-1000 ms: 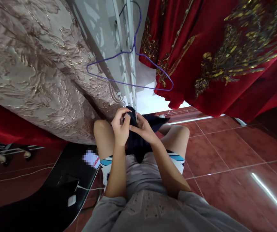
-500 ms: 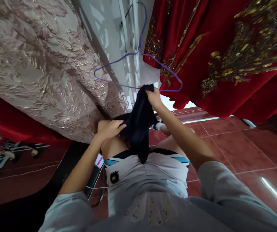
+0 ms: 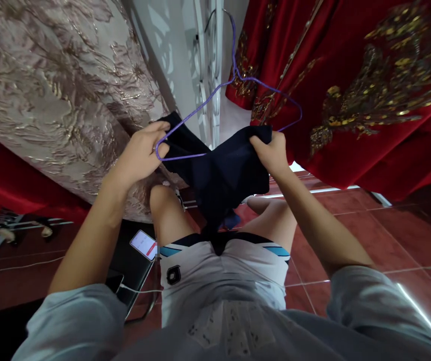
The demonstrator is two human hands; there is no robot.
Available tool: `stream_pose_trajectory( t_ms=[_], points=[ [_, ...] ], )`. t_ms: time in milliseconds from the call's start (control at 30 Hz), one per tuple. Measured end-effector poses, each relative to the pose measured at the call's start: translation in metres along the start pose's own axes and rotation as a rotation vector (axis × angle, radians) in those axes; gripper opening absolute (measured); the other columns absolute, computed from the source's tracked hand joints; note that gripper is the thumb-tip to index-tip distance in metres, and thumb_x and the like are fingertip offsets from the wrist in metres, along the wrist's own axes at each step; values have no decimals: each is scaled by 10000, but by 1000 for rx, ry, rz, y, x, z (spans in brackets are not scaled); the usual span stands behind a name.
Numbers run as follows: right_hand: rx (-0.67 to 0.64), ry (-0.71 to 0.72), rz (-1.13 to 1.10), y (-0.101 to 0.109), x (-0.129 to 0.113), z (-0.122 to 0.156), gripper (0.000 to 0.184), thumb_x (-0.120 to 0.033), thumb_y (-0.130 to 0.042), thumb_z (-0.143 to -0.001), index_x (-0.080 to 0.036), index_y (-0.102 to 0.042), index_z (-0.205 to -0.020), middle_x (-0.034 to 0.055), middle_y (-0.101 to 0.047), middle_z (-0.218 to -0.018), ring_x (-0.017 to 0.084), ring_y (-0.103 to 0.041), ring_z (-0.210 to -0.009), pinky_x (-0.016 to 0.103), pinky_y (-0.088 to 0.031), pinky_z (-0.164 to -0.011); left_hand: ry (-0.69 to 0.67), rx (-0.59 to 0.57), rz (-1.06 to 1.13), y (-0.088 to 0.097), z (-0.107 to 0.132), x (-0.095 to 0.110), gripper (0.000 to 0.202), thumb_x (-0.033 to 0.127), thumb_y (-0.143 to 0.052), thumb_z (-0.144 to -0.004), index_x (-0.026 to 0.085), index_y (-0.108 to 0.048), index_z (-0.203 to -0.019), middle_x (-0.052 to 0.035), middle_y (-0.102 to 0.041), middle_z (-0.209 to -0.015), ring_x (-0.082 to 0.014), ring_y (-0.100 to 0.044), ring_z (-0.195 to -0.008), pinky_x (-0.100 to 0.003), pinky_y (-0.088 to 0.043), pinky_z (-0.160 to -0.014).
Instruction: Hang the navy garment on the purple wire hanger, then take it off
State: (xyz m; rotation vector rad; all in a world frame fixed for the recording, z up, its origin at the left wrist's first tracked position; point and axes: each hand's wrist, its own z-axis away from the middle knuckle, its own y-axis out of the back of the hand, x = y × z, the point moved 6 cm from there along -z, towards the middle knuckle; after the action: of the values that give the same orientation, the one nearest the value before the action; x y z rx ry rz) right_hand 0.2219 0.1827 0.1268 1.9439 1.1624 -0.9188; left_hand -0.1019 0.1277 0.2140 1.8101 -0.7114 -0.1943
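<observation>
I hold a dark navy garment (image 3: 223, 175) stretched between both hands, above my knees. My left hand (image 3: 142, 150) grips its left corner, fingers closed, right at the left end of a purple wire hanger (image 3: 234, 85). My right hand (image 3: 271, 150) is closed on the garment's right corner, under the hanger's right arm. The hanger's lower bar crosses the cloth. Its hook goes up out of view.
A beige brocade fabric (image 3: 57, 85) hangs at left and a red gold-embroidered dress (image 3: 358, 90) at right. A white door frame (image 3: 208, 65) stands between them. A phone (image 3: 144, 244) on a cable lies on a black seat at lower left. The floor (image 3: 369, 235) is red tile.
Both hands have risen from my lap to the hanger and moved apart, spreading the dark garment out. The left hand went from my knee up to the hanger's left end.
</observation>
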Motion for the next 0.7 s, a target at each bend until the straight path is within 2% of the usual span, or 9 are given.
stream_pose_trajectory(
  t_ms=[133, 200, 233, 267, 400, 467, 567, 633, 700],
  points=[
    [-25, 26, 42, 0, 6, 0, 301, -230, -673, -778, -205, -451, -575, -24, -399, -605, 118, -396, -605, 289, -408, -587, -5, -322, -77, -29, 27, -20, 423, 432, -410, -921, 172, -741, -881, -123, -716, -1324, -316, -642, -1281, -458, -485, -1166],
    [-52, 33, 47, -5, 8, 2, 287, -233, -673, -784, -206, -468, -585, -23, -395, -600, 125, -404, -611, 298, -426, -606, 11, -410, -91, -33, 40, -23, 427, 451, -416, -922, 190, -737, -817, -118, -734, -1280, -324, -657, -1267, -453, -513, -1137],
    [-61, 28, 46, -8, 10, 3, 287, -234, -669, -786, -208, -466, -585, -25, -387, -594, 125, -400, -606, 300, -425, -604, 17, -385, -99, -28, 43, -21, 417, 445, -424, -927, 191, -731, -805, -118, -728, -1287, -328, -663, -1255, -460, -521, -1127],
    [-66, 19, 41, -12, 11, 4, 295, -236, -665, -787, -210, -454, -581, -27, -378, -589, 122, -391, -598, 299, -418, -597, 27, -311, -107, -20, 42, -17, 399, 429, -433, -936, 186, -721, -804, -118, -714, -1318, -330, -659, -1254, -475, -517, -1131],
    [-83, -13, -14, -26, 11, 17, 329, -268, -656, -797, -216, -412, -582, -30, -367, -596, 113, -378, -581, 288, -394, -566, 81, 177, -64, 27, 19, 5, 266, 352, -478, -990, 196, -683, -923, -51, -596, -1519, -288, -555, -1388, -493, -415, -1237],
    [-100, -32, -42, -32, 7, 27, 327, -313, -666, -813, -214, -437, -601, -24, -401, -607, 120, -405, -587, 288, -408, -564, 57, 308, 30, 35, 2, 18, 214, 309, -500, -1002, 228, -687, -1068, -4, -611, -1499, -236, -557, -1385, -441, -415, -1232],
    [-112, -47, -53, -31, -2, 40, 298, -396, -674, -848, -206, -545, -658, -6, -486, -629, 155, -499, -622, 320, -487, -610, -12, 335, 157, 27, -24, 34, 367, 231, -474, -1001, 245, -624, -1336, -25, -727, -1250, -218, -658, -1207, -399, -460, -1145],
    [-45, 22, -46, -15, -8, 40, 229, -411, -671, -867, -202, -645, -779, 23, -598, -728, 201, -610, -740, 380, -563, -749, -24, 316, 167, 18, -34, 37, 387, 235, -459, -996, 240, -641, -1337, -50, -739, -1112, -252, -673, -1114, -410, -468, -1098],
    [83, 154, -4, 12, -13, 31, 215, -389, -680, -868, -212, -700, -987, 70, -702, -986, 258, -675, -1004, 462, -557, -968, -14, 293, 138, 10, -37, 33, 353, 267, -452, -987, 261, -695, -1245, -62, -727, -1115, -280, -648, -1116, -434, -461, -1080]
  ],
)
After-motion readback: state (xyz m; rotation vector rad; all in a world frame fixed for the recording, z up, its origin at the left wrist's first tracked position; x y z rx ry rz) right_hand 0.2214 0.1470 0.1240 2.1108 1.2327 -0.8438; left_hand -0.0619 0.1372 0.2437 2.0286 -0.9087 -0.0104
